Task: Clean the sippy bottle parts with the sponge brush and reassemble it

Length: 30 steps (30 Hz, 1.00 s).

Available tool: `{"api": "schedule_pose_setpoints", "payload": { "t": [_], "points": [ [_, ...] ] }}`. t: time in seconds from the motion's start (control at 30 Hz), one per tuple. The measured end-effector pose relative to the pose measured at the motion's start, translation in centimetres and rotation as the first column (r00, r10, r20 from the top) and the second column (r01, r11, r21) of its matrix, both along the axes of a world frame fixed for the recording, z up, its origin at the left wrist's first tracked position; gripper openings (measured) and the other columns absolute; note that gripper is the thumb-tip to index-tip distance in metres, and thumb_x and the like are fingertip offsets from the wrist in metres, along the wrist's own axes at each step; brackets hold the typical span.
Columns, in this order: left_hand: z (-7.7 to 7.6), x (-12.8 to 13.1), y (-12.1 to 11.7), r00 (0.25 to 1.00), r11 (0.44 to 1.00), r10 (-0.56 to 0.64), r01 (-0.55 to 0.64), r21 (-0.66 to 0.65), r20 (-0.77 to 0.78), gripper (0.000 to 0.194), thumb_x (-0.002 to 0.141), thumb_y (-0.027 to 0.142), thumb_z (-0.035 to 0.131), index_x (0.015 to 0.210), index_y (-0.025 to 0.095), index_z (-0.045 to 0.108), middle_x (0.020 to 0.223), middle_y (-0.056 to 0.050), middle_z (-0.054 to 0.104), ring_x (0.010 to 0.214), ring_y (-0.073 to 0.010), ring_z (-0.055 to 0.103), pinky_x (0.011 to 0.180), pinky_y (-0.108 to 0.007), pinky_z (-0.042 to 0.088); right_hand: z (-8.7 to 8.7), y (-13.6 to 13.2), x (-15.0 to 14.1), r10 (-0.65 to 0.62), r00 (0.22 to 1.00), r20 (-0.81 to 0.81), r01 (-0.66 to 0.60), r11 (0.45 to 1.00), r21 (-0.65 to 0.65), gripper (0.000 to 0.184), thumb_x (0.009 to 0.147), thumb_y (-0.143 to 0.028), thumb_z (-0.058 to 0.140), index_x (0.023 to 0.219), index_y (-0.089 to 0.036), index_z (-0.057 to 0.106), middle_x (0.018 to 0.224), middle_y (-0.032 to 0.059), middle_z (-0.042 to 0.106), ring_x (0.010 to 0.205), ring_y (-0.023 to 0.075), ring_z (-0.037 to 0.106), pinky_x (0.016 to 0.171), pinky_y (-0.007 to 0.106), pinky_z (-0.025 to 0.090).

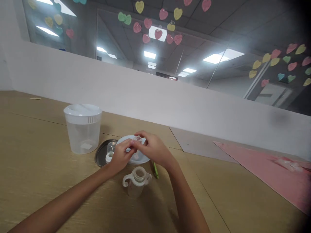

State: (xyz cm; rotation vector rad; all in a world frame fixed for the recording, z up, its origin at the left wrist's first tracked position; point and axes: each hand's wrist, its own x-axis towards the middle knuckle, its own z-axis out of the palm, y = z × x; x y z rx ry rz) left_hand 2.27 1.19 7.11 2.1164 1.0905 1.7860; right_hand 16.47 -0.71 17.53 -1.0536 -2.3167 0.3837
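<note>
Above a pale plate (145,160), my left hand (123,156) and my right hand (154,149) meet at a small clear round piece (137,138). The fingers of both hands are closed on it and hide part of it; its exact kind is unclear. Just in front of the hands stands an uncapped baby bottle (135,187) with two curved white handles and a wide open neck. To the left of my left hand, a clear dome cap (111,147) and a white collar (108,158) lie on a dark metal tray (100,154).
A translucent tub (82,132) with a white lid stands behind and left of the tray. Something with a green handle (155,171) lies by my right wrist. A pink mat (262,171) is on the right. A white wall (121,84) borders the table (48,155) at the back.
</note>
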Motion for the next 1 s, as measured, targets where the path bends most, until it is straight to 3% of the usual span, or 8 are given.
{"api": "schedule_pose_setpoints", "payload": {
  "t": [0.1, 0.2, 0.33, 0.43, 0.53, 0.77, 1.0],
  "points": [
    [0.6, 0.2, -0.9, 1.000, 0.998, -0.007, 0.007, 0.065, 0.000, 0.029, 0.086, 0.037, 0.049, 0.066, 0.017, 0.057, 0.067, -0.001, 0.060, 0.065, -0.0136, 0.053, 0.062, -0.024, 0.042, 0.6, -1.9, -1.0, -0.091, 0.994, 0.056, 0.082, 0.986, 0.149, 0.019, 0.080, -0.029, 0.058, 0.094, -0.017, 0.063, 0.088, 0.0037, 0.066, 0.077, 0.0140, 0.056, 0.064, 0.023, 0.038],
    [0.4, -0.5, -1.3, 0.998, 0.998, -0.013, 0.018, 0.066, -0.065, 0.028, 0.087, 0.039, 0.049, 0.071, 0.017, 0.059, 0.069, -0.001, 0.061, 0.066, -0.0135, 0.053, 0.064, -0.024, 0.043, 1.1, -2.6, -0.9, -0.179, 0.983, 0.037, 0.170, 0.968, 0.185, 0.013, 0.078, -0.024, 0.057, 0.087, -0.016, 0.064, 0.082, 0.0032, 0.065, 0.072, 0.0131, 0.055, 0.061, 0.023, 0.035],
    [-2.1, -3.5, -0.6, 0.974, 0.998, 0.040, -0.031, 0.045, -0.223, 0.026, 0.091, 0.036, 0.043, 0.096, 0.018, 0.062, 0.088, -0.005, 0.066, 0.081, -0.0163, 0.058, 0.077, -0.028, 0.044, 2.1, -3.3, 0.1, -0.194, 0.980, 0.053, 0.182, 0.967, 0.179, 0.017, 0.079, -0.033, 0.058, 0.077, -0.017, 0.063, 0.068, 0.0000, 0.061, 0.061, 0.0113, 0.050, 0.054, 0.022, 0.029],
    [-4.6, -6.4, 0.5, 0.924, 0.988, 0.153, -0.133, 0.079, -0.350, 0.025, 0.091, 0.032, 0.042, 0.092, 0.018, 0.063, 0.091, -0.006, 0.067, 0.087, -0.0182, 0.058, 0.084, -0.032, 0.042, 2.5, -3.8, 0.5, -0.199, 0.977, 0.074, 0.183, 0.965, 0.187, 0.019, 0.079, -0.036, 0.059, 0.075, -0.018, 0.063, 0.064, -0.0010, 0.059, 0.058, 0.0111, 0.048, 0.052, 0.023, 0.026],
    [-6.0, -8.3, 1.4, 0.881, 0.974, 0.225, -0.220, 0.059, -0.417, 0.028, 0.092, 0.034, 0.039, 0.088, 0.019, 0.063, 0.088, -0.006, 0.066, 0.084, -0.0188, 0.058, 0.080, -0.032, 0.042, 2.7, -4.1, 0.6, -0.193, 0.975, 0.110, 0.171, 0.969, 0.181, 0.020, 0.079, -0.038, 0.058, 0.076, -0.018, 0.063, 0.065, -0.0003, 0.060, 0.059, 0.0113, 0.048, 0.052, 0.023, 0.025],
    [-6.4, -8.6, 2.1, 0.873, 0.951, 0.244, -0.300, -0.071, -0.422, 0.031, 0.090, 0.040, 0.036, 0.086, 0.019, 0.057, 0.081, -0.005, 0.062, 0.076, -0.0185, 0.057, 0.072, -0.030, 0.043, 2.7, -3.9, 0.7, -0.192, 0.960, 0.202, 0.160, 0.973, 0.166, 0.022, 0.079, -0.039, 0.060, 0.076, -0.018, 0.064, 0.063, 0.0007, 0.060, 0.058, 0.0118, 0.048, 0.051, 0.024, 0.022],
    [-6.6, -8.9, 2.3, 0.864, 0.936, 0.228, -0.322, -0.145, -0.449, 0.012, 0.079, 0.025, 0.044, 0.076, 0.019, 0.053, 0.079, -0.003, 0.057, 0.079, -0.0200, 0.055, 0.071, -0.031, 0.043, 2.8, -3.9, 0.8, -0.204, 0.960, 0.191, 0.172, 0.970, 0.173, 0.024, 0.080, -0.040, 0.058, 0.075, -0.018, 0.065, 0.065, 0.0015, 0.062, 0.060, 0.0124, 0.050, 0.052, 0.024, 0.024]
  ]
}}
